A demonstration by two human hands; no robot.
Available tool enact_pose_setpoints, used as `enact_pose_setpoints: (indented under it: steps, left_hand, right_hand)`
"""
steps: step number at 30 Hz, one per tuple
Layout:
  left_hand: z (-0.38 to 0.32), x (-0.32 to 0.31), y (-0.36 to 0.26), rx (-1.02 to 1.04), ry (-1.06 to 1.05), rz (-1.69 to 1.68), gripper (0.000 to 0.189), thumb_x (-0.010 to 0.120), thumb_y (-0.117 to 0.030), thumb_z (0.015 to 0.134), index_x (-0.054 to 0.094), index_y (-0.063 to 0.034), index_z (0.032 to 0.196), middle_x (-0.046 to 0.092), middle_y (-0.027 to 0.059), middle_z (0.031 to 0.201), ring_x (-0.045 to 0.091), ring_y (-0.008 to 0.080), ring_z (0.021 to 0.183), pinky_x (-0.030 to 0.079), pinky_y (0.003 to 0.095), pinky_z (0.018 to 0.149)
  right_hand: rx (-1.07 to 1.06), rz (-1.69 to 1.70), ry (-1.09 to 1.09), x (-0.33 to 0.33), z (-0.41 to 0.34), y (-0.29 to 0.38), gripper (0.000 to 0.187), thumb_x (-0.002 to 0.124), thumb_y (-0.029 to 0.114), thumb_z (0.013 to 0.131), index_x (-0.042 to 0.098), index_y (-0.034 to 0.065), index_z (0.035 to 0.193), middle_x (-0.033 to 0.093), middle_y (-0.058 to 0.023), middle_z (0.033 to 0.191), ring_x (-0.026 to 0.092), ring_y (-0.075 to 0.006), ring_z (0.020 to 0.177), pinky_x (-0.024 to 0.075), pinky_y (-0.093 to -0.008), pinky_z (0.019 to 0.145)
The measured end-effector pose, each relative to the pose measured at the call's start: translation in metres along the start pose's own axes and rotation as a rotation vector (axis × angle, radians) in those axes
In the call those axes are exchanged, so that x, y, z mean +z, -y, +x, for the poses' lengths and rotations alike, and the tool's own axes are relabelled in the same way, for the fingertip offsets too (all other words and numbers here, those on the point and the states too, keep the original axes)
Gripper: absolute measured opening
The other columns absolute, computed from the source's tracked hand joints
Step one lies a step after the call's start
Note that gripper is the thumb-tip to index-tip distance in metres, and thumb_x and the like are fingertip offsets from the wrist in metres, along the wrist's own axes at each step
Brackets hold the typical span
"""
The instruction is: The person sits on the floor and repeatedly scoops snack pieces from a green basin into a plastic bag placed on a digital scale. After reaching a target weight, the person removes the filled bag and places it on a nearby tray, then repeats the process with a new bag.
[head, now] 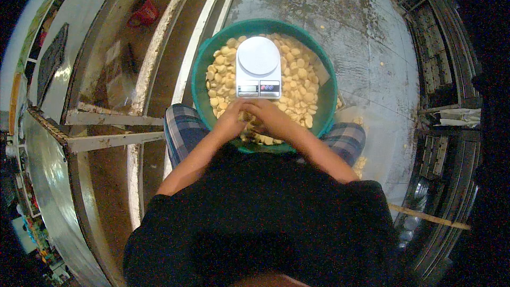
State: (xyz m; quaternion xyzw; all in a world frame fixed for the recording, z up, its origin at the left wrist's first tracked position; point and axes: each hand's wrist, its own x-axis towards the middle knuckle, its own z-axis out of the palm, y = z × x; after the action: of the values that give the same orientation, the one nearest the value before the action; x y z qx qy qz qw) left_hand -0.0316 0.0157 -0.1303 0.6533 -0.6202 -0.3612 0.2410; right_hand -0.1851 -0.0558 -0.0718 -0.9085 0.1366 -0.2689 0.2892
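Both my hands meet over a green plastic tub [199, 99] between my knees. Many small round, pale-yellow, biscuit-like pieces [298, 61] fill it. A white digital kitchen scale [259, 65] with a round platform rests on the pieces, its display and buttons facing me. Nothing sits on its platform. Just below the scale's near edge, my left hand [233, 116] and my right hand [265, 114] come together, fingertips touching or overlapping. Their palms are turned down and inward, so whether they hold anything is hidden. More pieces show beneath them.
On the left stands a frame of pale, worn beams [159, 48], with a red container [143, 12] beyond it. A stained grey floor [358, 48] stretches to the right, with a few stray pieces. Clear plastic bags of pieces [360, 163] lie beside my right knee. Dark shelving [438, 56] lines the far right.
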Motion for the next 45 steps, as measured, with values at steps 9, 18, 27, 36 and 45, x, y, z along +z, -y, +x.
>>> enact_pose_setpoints:
  steps: [9,18,27,36,45]
  left_hand:
    - [-0.017,-0.011,-0.019,0.106,0.156,0.146,0.078,0.05,0.004,0.062,0.015,-0.0042,0.132,0.018,0.0153,0.137,0.03,0.0293,0.121,0.033,0.0319,0.096]
    - [-0.023,-0.015,-0.021,0.216,0.087,0.158,0.079,0.05,0.003,0.061,0.016,-0.0042,0.132,0.019,0.0143,0.137,0.031,0.0303,0.12,0.034,0.0332,0.094]
    - [-0.017,-0.01,-0.018,0.161,-0.046,0.219,0.066,0.048,0.004,0.063,0.03,-0.0056,0.126,0.023,0.0185,0.134,0.037,0.036,0.114,0.039,0.0363,0.089]
    - [-0.018,-0.018,-0.009,0.173,-0.003,0.123,0.056,0.053,0.002,0.062,0.041,-0.006,0.116,0.024,0.0203,0.133,0.027,0.0323,0.122,0.027,0.0338,0.1]
    - [-0.009,-0.015,-0.02,0.098,0.092,0.034,0.077,0.059,0.0,0.062,0.023,-0.0048,0.13,0.023,0.0165,0.135,0.022,0.0296,0.126,0.02,0.0342,0.103]
  right_hand:
    - [1.0,-0.603,0.416,0.032,-0.082,-0.19,0.086,0.074,0.042,0.052,0.038,-0.0016,0.117,0.048,-0.0209,0.109,0.042,-0.0368,0.107,0.0422,-0.0486,0.078]
    - [1.071,-0.604,0.52,0.051,-0.084,-0.123,0.073,0.059,0.029,0.073,0.02,0.0062,0.131,0.021,-0.0181,0.134,0.028,-0.0491,0.114,0.0285,-0.0609,0.087]
    - [0.97,-0.685,0.378,0.07,-0.101,-0.142,0.047,0.048,0.016,0.078,0.036,0.015,0.123,0.036,-0.0189,0.121,0.052,-0.0403,0.087,0.0456,-0.0485,0.07]
    - [0.987,-0.523,0.423,0.056,-0.09,-0.122,0.03,0.044,0.016,0.079,0.048,0.0079,0.107,0.048,-0.0182,0.106,0.056,-0.0358,0.086,0.0475,-0.0438,0.066]
    - [0.982,-0.221,0.59,0.01,-0.097,-0.152,0.022,0.058,0.02,0.069,0.059,0.0064,0.087,0.061,-0.0148,0.086,0.058,-0.0258,0.081,0.0484,-0.0373,0.069]
